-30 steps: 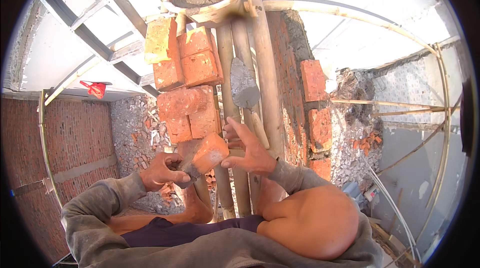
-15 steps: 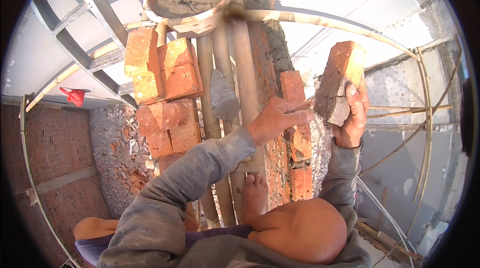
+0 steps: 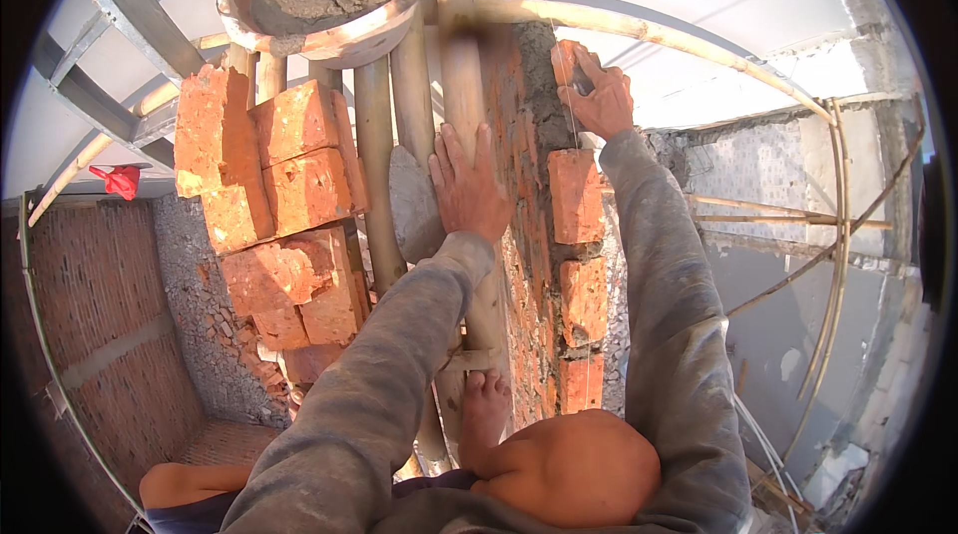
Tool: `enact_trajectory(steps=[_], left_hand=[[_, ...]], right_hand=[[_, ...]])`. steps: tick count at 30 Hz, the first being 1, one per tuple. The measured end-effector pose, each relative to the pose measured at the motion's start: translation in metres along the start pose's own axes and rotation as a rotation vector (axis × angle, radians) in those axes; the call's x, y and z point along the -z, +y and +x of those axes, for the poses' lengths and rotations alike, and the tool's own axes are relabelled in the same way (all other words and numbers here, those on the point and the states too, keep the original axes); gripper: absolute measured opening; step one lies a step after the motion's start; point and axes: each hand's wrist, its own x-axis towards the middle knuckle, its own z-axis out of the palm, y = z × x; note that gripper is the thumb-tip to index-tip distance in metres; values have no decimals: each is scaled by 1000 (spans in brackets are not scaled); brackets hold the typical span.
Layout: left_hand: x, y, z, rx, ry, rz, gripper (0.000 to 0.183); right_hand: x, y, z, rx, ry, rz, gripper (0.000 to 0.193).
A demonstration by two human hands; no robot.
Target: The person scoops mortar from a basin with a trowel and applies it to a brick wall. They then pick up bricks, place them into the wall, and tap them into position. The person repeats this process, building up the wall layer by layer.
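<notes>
My right hand [image 3: 601,100] is closed on a red brick [image 3: 566,70], which rests on the mortar bed [image 3: 542,85] along the top of the wall. Its fingers hide part of the brick. Nearer to me, several bricks in a row [image 3: 576,197] lie along the same wall, and a thin string runs over them. My left hand [image 3: 469,185] lies flat with its fingers spread on a bamboo pole [image 3: 460,65], holding nothing. Just left of that hand is a grey, mortar-coated trowel blade [image 3: 411,203], partly covered by my wrist.
A tub of wet mortar [image 3: 334,47] stands at the far left on the poles. Below it are stacked bricks [image 3: 299,150]. A metal ladder [image 3: 130,10] leans at upper left. Bamboo scaffold poles [image 3: 843,225] cross at right. Rubble [image 3: 205,294] lies far below. My bare foot [image 3: 486,409] rests on the poles.
My right hand has moved forward from holding up a mortar-smeared brick; a brick is now under it at the wall's far end. My left hand has dropped back left onto the pole.
</notes>
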Motion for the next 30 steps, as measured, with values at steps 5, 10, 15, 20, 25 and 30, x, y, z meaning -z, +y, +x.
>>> enact_trajectory(steps=[5,10,15,20,25,30], left_hand=[[-1,-2,3,-6,-2,14,89],[-4,-3,0,-14,19,-14,91],[-6,-2,0,-22,41,19,90],[-4,-1,0,-36,50,42,88],[2,-10,-5,-113,50,-59,94],[-2,-15,-7,-135,60,-81,99]], right_hand=[[-23,-9,-11,94,10,-96,82],[-37,-5,-19,95,54,-114,82],[-43,-8,-6,64,50,-121,80],[-42,-10,-5,15,-18,-111,81],[1,-23,-22,-135,9,-39,83],[87,-72,-154,65,483,398,20]])
